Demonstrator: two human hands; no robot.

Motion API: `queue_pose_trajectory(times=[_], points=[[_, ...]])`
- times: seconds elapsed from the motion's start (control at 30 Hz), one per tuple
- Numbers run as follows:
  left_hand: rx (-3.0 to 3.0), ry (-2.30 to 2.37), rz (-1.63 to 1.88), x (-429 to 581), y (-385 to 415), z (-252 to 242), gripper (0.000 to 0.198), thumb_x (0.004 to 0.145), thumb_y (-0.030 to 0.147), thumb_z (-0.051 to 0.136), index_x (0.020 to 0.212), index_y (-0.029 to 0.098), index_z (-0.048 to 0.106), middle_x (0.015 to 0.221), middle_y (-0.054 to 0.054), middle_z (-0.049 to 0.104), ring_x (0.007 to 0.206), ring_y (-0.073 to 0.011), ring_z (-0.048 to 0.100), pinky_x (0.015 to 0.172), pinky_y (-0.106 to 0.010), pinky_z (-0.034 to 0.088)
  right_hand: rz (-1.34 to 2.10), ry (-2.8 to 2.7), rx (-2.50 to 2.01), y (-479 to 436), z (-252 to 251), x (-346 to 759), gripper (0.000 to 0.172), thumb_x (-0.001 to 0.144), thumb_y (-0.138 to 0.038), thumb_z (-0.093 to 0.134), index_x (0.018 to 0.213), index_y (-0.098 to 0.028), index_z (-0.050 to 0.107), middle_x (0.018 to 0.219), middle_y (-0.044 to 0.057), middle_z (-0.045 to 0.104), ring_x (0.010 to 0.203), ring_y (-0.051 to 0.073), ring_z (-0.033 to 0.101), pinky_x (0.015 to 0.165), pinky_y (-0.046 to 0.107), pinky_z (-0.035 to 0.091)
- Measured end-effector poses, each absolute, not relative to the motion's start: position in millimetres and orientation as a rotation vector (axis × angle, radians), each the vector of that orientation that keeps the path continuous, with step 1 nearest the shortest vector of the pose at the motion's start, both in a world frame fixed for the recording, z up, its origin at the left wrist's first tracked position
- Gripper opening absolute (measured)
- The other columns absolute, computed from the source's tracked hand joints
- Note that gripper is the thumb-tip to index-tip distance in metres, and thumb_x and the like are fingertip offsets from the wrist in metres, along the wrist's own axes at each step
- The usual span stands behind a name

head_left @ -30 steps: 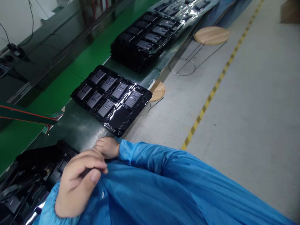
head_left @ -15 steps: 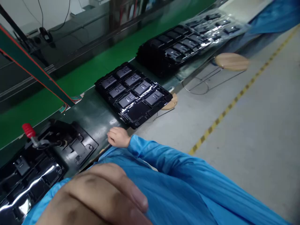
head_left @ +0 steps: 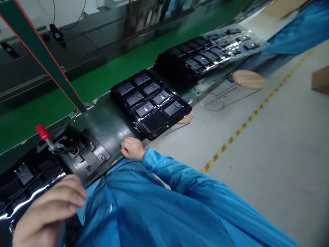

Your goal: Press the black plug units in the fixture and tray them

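Note:
My right hand [head_left: 132,148] rests on the edge of the dark green conveyor belt [head_left: 108,127], fingers loosely curled and holding nothing, just below a black plastic tray [head_left: 149,120] with several dark rectangular devices in its pockets. My left hand [head_left: 48,206] hangs at the lower left, fingers together and empty, over a glossy black tray [head_left: 31,187]. Above that tray stands a black fixture [head_left: 88,154] with a red-handled toggle clamp [head_left: 43,132]. My blue coat [head_left: 144,202] fills the bottom of the view.
Farther along the belt lie a stack of black trays [head_left: 180,63] and a clear plastic-covered tray [head_left: 231,41]. A wooden stool [head_left: 248,79] stands beside it. A green bench surface [head_left: 51,113] lies behind the belt, and yellow-black tape [head_left: 246,123] marks the floor. A blue sleeve [head_left: 295,34] shows top right.
My left hand has let go of the blue coat front and moved down-left over the glossy tray. The view has swung, bringing the clamp fixture into sight. My right hand stays at the belt edge.

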State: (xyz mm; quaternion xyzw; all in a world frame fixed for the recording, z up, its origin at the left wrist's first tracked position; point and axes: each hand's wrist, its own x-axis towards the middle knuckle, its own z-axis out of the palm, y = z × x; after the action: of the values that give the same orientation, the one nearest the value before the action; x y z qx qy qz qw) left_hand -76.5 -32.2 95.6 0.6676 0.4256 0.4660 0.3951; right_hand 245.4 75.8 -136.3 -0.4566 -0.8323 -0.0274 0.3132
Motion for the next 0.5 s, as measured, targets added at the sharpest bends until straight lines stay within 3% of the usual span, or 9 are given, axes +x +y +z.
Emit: queue_pose_trajectory(times=[0.1,0.2,0.33,0.5], points=[[1.655,1.765,1.181,-123,-32,63,0.015,0.086,0.053,0.067,0.087,0.045,0.080,0.089,-0.002,0.079,0.088,-0.0393,0.073,0.086,-0.063,0.063,-0.006,-2.192,-1.148,68,-134,246,0.021,0.094,-0.019,0.058,0.079,-0.020,0.073,0.071,0.004,0.066,0.070,0.019,0.056,0.068,0.033,0.042],[1.461,2.398,0.825,-175,-51,36,0.028,0.090,0.054,0.067,0.088,0.029,0.077,0.084,-0.004,0.076,0.084,-0.0327,0.073,0.085,-0.051,0.062,0.045,-2.193,-1.127,66,-138,249,0.017,0.094,-0.017,0.062,0.086,-0.018,0.076,0.074,0.005,0.070,0.073,0.020,0.060,0.069,0.032,0.043],[1.068,2.719,0.617,-238,-77,4,0.025,0.091,0.043,0.065,0.091,0.020,0.074,0.088,-0.008,0.078,0.084,-0.0270,0.073,0.084,-0.040,0.059,-0.011,-2.230,-1.031,79,-150,252,0.007,0.092,-0.018,0.069,0.090,-0.017,0.075,0.075,0.003,0.073,0.073,0.018,0.066,0.072,0.030,0.049],[0.912,2.803,0.643,-278,-91,-23,0.024,0.089,0.041,0.068,0.096,0.019,0.072,0.093,-0.008,0.079,0.087,-0.0247,0.073,0.088,-0.037,0.057,-0.070,-2.266,-0.968,79,-148,250,0.006,0.092,-0.016,0.068,0.088,-0.018,0.073,0.070,0.002,0.071,0.069,0.017,0.066,0.066,0.029,0.048]])
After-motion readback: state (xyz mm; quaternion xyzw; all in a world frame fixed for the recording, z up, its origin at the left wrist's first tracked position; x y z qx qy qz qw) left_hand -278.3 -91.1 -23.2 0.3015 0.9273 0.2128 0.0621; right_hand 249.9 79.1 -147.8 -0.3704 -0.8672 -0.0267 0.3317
